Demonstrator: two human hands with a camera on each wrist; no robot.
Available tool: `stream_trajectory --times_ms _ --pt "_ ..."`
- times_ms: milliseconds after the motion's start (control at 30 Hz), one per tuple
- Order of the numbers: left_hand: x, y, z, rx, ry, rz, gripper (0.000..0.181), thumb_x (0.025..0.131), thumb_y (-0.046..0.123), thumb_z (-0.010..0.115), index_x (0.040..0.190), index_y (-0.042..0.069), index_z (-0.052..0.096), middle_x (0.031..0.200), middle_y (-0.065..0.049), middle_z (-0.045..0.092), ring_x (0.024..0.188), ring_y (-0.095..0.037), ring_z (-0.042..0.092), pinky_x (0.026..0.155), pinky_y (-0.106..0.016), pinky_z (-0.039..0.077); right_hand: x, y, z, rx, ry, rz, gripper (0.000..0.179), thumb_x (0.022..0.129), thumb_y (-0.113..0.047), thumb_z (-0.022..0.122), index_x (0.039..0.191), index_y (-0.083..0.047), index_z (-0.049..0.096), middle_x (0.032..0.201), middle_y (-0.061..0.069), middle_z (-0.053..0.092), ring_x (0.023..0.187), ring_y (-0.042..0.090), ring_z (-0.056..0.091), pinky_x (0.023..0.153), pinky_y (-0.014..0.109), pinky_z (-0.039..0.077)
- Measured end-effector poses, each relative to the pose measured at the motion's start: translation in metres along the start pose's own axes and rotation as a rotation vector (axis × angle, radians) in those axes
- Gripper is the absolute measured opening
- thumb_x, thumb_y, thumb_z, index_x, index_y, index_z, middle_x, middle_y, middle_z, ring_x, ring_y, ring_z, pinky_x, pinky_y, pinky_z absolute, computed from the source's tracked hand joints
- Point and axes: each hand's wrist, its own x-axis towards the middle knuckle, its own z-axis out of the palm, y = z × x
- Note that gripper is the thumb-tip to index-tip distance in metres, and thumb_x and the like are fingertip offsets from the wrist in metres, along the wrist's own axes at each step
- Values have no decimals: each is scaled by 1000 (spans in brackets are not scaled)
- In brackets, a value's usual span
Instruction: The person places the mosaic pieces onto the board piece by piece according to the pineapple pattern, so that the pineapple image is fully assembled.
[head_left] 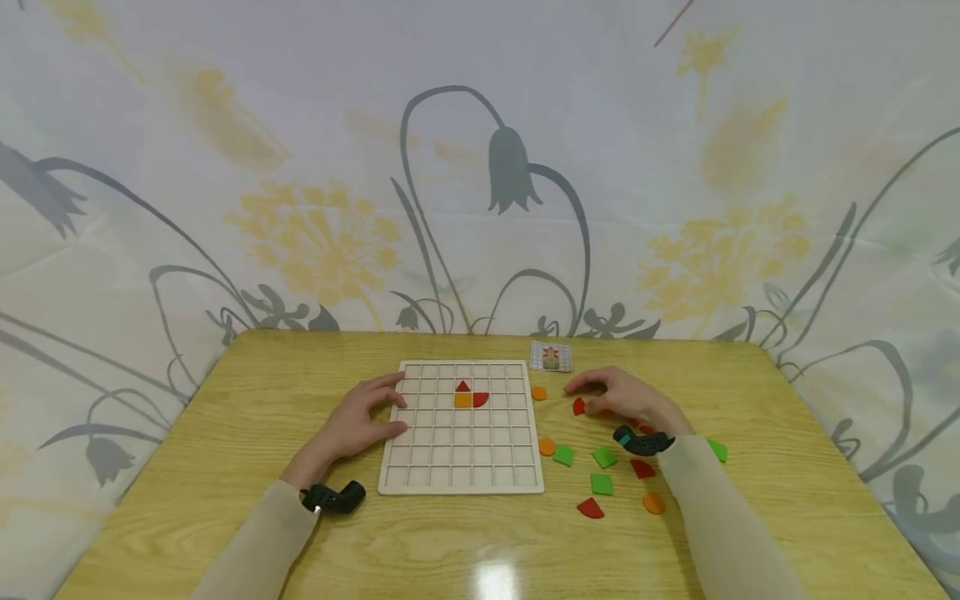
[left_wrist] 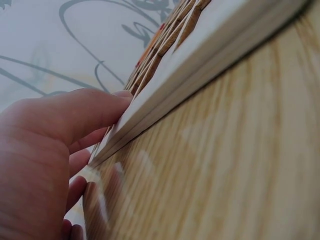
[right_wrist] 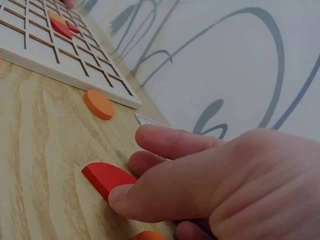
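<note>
My left hand (head_left: 360, 421) rests on the left edge of the white grid board (head_left: 461, 492), its thumb and fingers spread along the rim. On the board sit a red triangle (head_left: 462, 387), an orange square (head_left: 463, 401) and a red quarter-circle piece (head_left: 480, 399), side by side. To the right of the board, my right hand (head_left: 626, 396) is low over the table. Its thumb touches a loose red quarter-circle piece (right_wrist: 107, 177); the index finger reaches past it, apart from it. Part of that piece is hidden behind the thumb.
A small printed pattern card (head_left: 551, 357) lies by the board's top right corner. Orange discs (head_left: 539, 393), green squares (head_left: 602, 484) and red quarter-circle pieces (head_left: 591, 507) are scattered on the wooden table (head_left: 360, 550). A patterned cloth (head_left: 300, 125) hangs behind.
</note>
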Motion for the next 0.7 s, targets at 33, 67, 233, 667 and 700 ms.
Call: stream_trajectory --times_ms 33,67,233,667,700 --pt "0 1 0 -2 0 -1 19 86 28 79 100 22 67 152 -10 45 138 -41 38 108 -62 29 0 0 0 -6 -3 0 34 90 0 66 124 0 66 124 16 65 108 27 58 85 32 49" --pt "0 1 0 -3 0 1 19 86 28 79 100 22 67 152 -10 45 138 -41 38 108 -62 29 0 0 -1 -15 -4 3 34 90 0 65 124 0 66 124 16 65 109 27 59 86 33 49" --pt "0 2 0 -2 -1 -1 20 86 27 79 100 21 67 152 -10 45 138 -41 38 108 -62 29 1 -1 -2 -11 -7 26 30 92 1 65 122 0 67 120 14 66 106 27 59 85 34 50" --pt "0 3 -1 -6 -2 -17 20 85 27 79 100 20 68 152 -10 44 138 -40 38 109 -61 29 3 -3 0 -31 14 57 26 91 1 68 116 -2 70 114 9 67 97 22 58 82 36 49" --pt "0 3 -1 -6 -2 -18 20 85 27 79 100 21 68 153 -10 44 138 -40 38 109 -61 29 3 -3 1 -29 18 61 25 91 1 68 116 -2 70 113 9 67 97 22 58 82 35 50"
